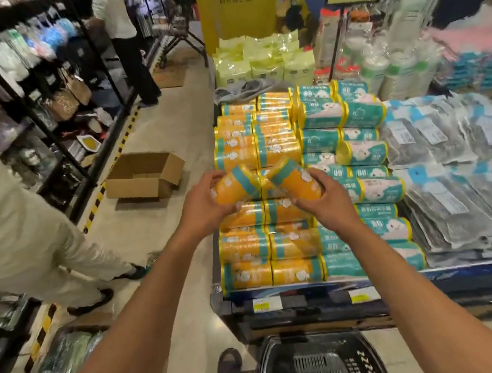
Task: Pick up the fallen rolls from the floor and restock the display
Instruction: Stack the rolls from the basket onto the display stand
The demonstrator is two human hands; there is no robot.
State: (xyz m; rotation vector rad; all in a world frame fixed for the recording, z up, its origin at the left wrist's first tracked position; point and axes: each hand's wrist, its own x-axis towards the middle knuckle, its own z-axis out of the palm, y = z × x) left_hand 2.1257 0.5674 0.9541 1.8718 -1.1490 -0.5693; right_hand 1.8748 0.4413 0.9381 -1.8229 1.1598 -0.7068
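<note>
Gripping a roll in each hand, I hold the pair just above the display (308, 287). My left hand (201, 205) has its fingers curled under the left roll (236, 187), thumb over the top. My right hand (327, 205) wraps the right roll (297, 181) the same way. The two meet at their inner ends and slope down outward, making a low peak. Both are smooth cylinders in glossy orange film with teal bands and a small white cloud print.

Below them the display is a low table packed with orange rolls (276, 144) lying on their sides in rows. Teal rolls (322, 115) fill the strip to the right of those. Further right on the display lie flat grey packs (462, 171) in crinkled clear plastic, and at its far end stand pale yellow-green bags (263, 64). Yellow price tags (363, 295) sit on its front edge.

A black plastic basket (319, 362) with a slotted bottom stands on the polished beige floor (169, 247) in front of the display. Left of the display sits an open cardboard box (144, 175), and beyond it dark metal shelves (35, 101) behind a yellow-and-black stripe (93, 207).
</note>
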